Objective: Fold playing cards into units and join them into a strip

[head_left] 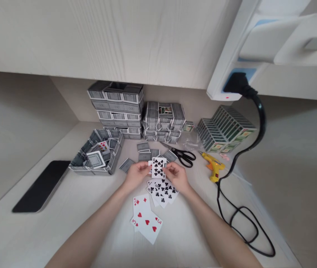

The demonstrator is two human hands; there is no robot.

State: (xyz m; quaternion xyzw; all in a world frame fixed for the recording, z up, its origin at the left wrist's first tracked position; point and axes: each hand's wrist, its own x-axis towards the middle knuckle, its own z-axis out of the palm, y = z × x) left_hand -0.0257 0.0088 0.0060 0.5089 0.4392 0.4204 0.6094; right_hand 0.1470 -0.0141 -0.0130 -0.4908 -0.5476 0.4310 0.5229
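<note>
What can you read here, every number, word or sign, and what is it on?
"10", with clubs: held card.
"5", with diamonds: red five.
"3", twice, with hearts: red three.
"5", "8" and apparently "9": fanned black cards; other corners are covered or unclear.
Too small or blurred: the face-up card in the box, and any print on the green boxes or glue gun.

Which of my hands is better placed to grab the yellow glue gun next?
Probably your right hand: the glue gun lies on that side, farther from your left hand. Both are busy holding playing cards.
</note>
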